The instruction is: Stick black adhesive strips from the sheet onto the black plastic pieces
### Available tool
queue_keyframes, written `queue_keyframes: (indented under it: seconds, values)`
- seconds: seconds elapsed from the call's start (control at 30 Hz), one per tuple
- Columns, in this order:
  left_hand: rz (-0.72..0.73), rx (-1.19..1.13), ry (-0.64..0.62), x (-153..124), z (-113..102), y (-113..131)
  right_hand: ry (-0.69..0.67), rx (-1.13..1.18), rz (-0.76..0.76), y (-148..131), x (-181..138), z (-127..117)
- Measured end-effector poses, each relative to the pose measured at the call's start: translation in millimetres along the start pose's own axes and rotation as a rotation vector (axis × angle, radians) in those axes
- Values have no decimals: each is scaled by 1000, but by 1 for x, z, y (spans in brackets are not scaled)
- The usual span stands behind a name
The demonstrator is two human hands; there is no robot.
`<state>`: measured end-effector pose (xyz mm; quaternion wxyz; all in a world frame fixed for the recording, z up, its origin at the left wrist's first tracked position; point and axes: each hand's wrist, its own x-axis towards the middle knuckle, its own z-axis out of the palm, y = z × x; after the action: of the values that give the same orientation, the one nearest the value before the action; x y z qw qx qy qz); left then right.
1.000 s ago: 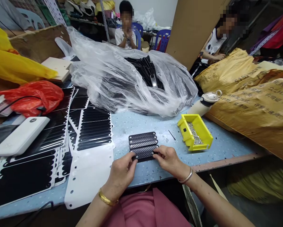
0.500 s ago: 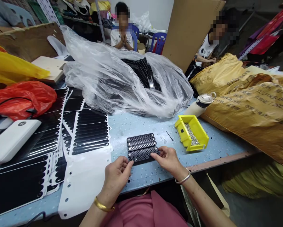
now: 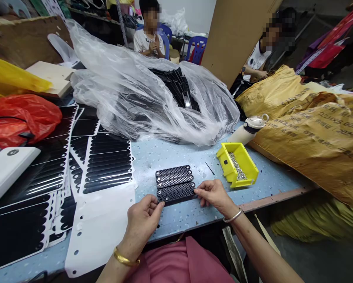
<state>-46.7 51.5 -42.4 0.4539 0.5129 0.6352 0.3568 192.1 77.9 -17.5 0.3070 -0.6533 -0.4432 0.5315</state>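
Note:
A short row of black perforated plastic strips [image 3: 174, 177] lies side by side on the blue speckled table [image 3: 176, 155]. The nearest strip [image 3: 176, 194] is pinched at both ends. My left hand [image 3: 142, 222] grips its left end with thumb and fingers. My right hand [image 3: 213, 193] grips its right end the same way. Both wrists wear bangles.
Left of the strips lie sheets of black die-cut stickers [image 3: 107, 163] on white backing. A yellow bin of small metal parts [image 3: 237, 165] and a white bottle [image 3: 248, 129] stand to the right. A clear bag of black parts [image 3: 152, 102], yellow sacks [image 3: 314, 129] and two seated people are behind.
Both hands stay on the nearest strip. The view has shifted, so the table contents appear slightly further left and the strip is seen a little flatter.

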Motion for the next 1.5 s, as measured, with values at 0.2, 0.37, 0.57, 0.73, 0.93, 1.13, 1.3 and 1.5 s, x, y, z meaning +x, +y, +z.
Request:
queue_keyframes:
  seconds: [0.2, 0.37, 0.57, 0.73, 0.93, 1.13, 1.3, 1.5]
  values:
    - [17, 21, -2, 1, -1, 1, -56, 91, 12, -3, 5, -1]
    - [34, 33, -12, 1, -1, 2, -143, 111, 24, -2, 9, -6]
    - [31, 39, -28, 2, 0, 2, -175, 53, 28, -1, 13, -10]
    - [16, 65, -37, 3, 1, 1, -159, 50, 39, -3, 12, -8]
    - [10, 70, -39, 1, 1, 2, -209, 225, 60, -2, 11, -10]
    - [16, 68, -34, 1, 1, -1, -205, 244, 72, 0, 12, -12]
    - [18, 75, -43, 2, 0, 0, -125, 191, 51, -1, 14, -6]
    - [27, 85, -40, 1, 1, 1, 104, -333, -479, 7, 7, -1]
